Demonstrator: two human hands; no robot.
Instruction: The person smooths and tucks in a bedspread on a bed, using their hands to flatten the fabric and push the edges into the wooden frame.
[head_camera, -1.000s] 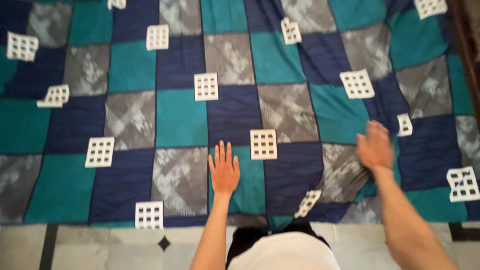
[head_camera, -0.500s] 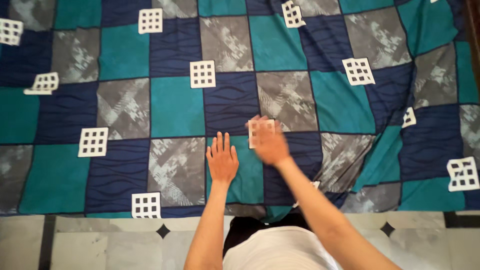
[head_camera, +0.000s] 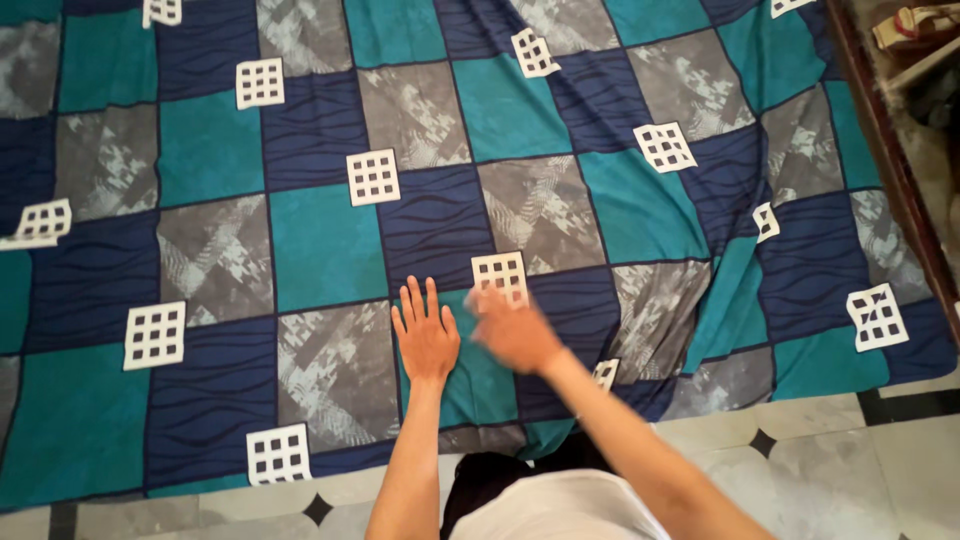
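- Head view: patchwork bedspread (head_camera: 330, 240) covers the bed, tiled floor (head_camera: 800, 470) below.
- Left hand (head_camera: 425, 335) flat, fingers spread, pressing cloth.
- Right hand (head_camera: 512, 330) blurred just beside it; open or closed, cannot tell.
- Risk: wrinkle (head_camera: 730, 300) at right could bunch further if the cloth gets dragged sideways.

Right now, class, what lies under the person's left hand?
The left hand lies flat on a teal square of the patchwork bedsheet. Whatever lies beneath the sheet is covered and cannot be seen.

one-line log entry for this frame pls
left hand: flat on patchwork bedsheet, fingers spread | right hand: blurred, on sheet beside left, below white grid patch | holding: nothing
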